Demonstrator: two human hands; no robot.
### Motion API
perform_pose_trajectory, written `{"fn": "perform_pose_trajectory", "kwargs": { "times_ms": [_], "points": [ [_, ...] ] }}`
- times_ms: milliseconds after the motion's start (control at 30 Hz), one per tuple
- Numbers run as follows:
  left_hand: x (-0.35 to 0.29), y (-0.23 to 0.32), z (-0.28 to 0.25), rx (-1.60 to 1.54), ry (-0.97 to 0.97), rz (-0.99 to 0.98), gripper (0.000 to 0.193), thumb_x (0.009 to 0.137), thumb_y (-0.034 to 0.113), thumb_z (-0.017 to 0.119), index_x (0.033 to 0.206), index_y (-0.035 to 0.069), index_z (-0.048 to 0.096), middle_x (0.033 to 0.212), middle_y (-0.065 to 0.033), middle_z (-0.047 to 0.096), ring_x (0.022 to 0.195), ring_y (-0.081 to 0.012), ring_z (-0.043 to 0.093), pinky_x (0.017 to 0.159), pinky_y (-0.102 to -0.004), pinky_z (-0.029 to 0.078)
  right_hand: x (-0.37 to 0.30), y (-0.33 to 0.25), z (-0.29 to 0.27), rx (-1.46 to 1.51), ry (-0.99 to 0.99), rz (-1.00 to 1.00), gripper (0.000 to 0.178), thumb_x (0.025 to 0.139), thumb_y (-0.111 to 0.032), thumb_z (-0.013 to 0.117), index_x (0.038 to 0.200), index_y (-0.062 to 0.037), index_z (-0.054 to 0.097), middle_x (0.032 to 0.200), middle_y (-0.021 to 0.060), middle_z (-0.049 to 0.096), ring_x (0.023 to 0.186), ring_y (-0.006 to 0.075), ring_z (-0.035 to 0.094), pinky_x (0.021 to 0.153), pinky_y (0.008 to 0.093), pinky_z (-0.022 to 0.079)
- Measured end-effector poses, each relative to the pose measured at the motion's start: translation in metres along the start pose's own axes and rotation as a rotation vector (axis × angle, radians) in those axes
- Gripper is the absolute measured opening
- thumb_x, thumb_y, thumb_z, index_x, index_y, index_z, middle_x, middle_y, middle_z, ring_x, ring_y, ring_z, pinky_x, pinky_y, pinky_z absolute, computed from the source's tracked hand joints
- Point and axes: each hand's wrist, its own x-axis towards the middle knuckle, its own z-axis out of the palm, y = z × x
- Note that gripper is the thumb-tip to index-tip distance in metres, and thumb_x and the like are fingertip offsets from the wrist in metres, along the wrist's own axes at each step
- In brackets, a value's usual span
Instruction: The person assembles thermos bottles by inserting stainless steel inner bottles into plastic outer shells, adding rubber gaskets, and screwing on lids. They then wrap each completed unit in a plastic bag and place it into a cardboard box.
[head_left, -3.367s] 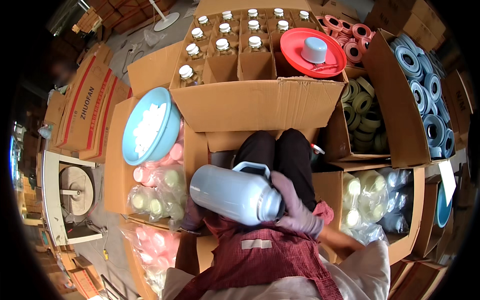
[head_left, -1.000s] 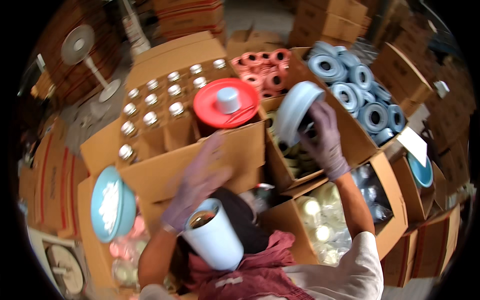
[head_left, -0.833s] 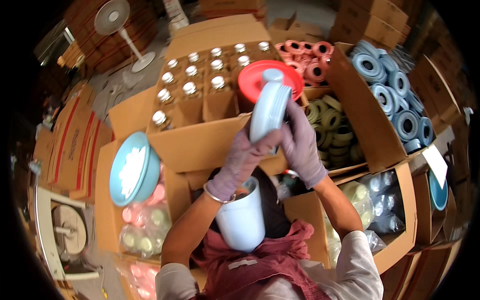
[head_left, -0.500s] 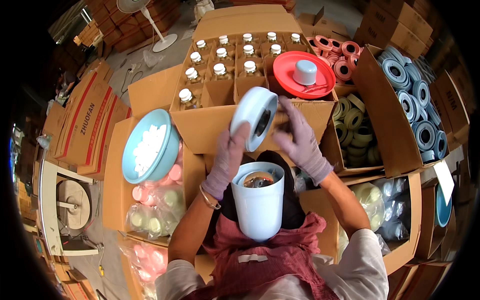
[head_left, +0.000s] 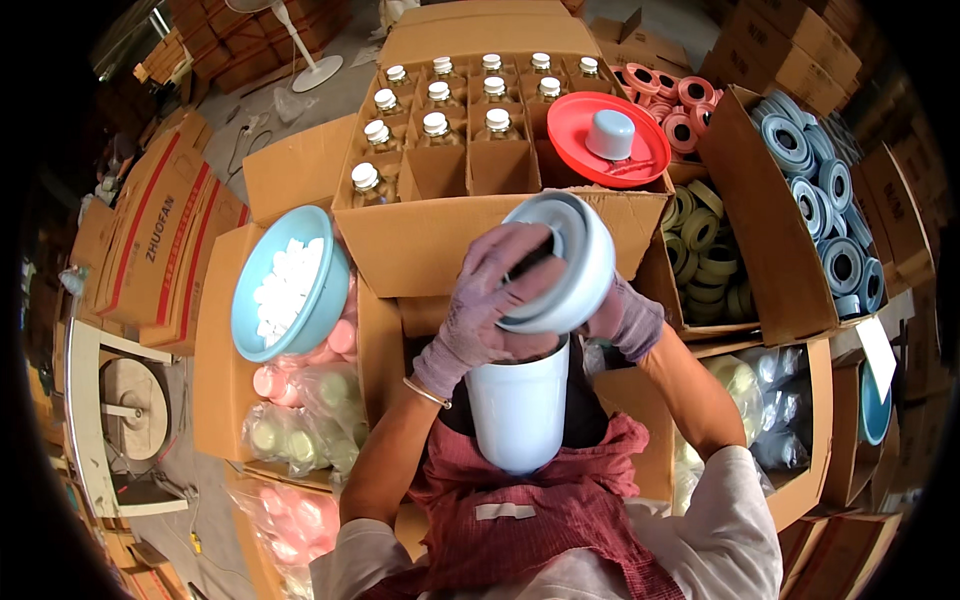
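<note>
Gripping blue ring (head_left: 588,262) in left hand (head_left: 486,312), with blue container (head_left: 520,412) beneath; cannot tell hold of partly hidden right hand (head_left: 628,316).

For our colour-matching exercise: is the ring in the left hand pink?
No, the ring in the left hand is light blue, like the container below it.

A standing fan (head_left: 318,73) rests its white base on the grey floor (head_left: 225,110) at the upper left of the frame, a crumpled clear bag (head_left: 293,104) just beside it. Red-striped cartons (head_left: 165,225) stand at left, above a white frame (head_left: 83,420) around a beige disc (head_left: 135,435). Brown cartons (head_left: 800,50) pile at upper right.
</note>
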Motion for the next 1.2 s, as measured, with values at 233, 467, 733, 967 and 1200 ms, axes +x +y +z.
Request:
{"fn": "perform_pose_trajectory", "kwargs": {
  "times_ms": [233,467,733,967,1200],
  "points": [
    [-0.050,-0.034,-0.029,-0.300,-0.356,-0.274,0.065,0.075,0.032,0.079,0.133,0.008,0.060,0.135,-0.0137,0.057,0.129,-0.0342,0.050,0.110,-0.0452,0.036,-0.015,0.014,-0.023,0.574,-0.260,1.385,0.036,0.099,-0.030,0.053,0.110,0.0023,0.065,0.096,0.0092,0.069,0.076,0.0154,0.067,0.063,0.0263,0.055],
    [-0.068,-0.036,-0.025,-0.552,-0.429,-0.343,0.060,0.079,0.032,0.080,0.130,0.006,0.062,0.130,-0.0142,0.061,0.124,-0.0319,0.055,0.106,-0.0412,0.041,-0.025,-0.023,0.029,0.743,0.037,0.953,0.048,0.103,-0.035,0.042,0.124,0.0039,0.061,0.121,0.0172,0.065,0.115,0.0244,0.059,0.103,0.0331,0.041],
    [-0.067,-0.048,-0.035,-0.593,-0.452,-0.361,0.061,0.082,0.042,0.075,0.129,0.006,0.063,0.131,-0.0151,0.060,0.124,-0.0328,0.055,0.105,-0.0413,0.043,-0.021,-0.030,0.051,0.574,0.148,0.954,0.052,0.106,-0.029,0.028,0.119,0.0091,0.062,0.119,0.0203,0.066,0.114,0.0257,0.060,0.105,0.0336,0.041],
    [-0.080,-0.031,-0.031,-0.415,-0.428,-0.283,0.055,0.083,0.033,0.073,0.128,0.004,0.061,0.130,-0.0167,0.059,0.123,-0.0362,0.054,0.105,-0.0440,0.042,-0.036,-0.027,0.064,0.702,0.124,0.858,0.050,0.105,-0.022,0.025,0.116,0.0077,0.063,0.124,0.0198,0.064,0.118,0.0277,0.059,0.107,0.0337,0.040],
    [-0.068,0.023,-0.014,-0.140,-0.335,-0.465,0.031,0.091,0.019,0.058,0.116,0.001,0.064,0.121,-0.0138,0.063,0.117,-0.0330,0.057,0.103,-0.0413,0.042,-0.060,-0.004,0.072,1.061,0.103,0.868,0.051,0.105,-0.023,0.024,0.126,0.0074,0.058,0.134,0.0188,0.058,0.125,0.0257,0.054,0.111,0.0341,0.037]
  ]
}}
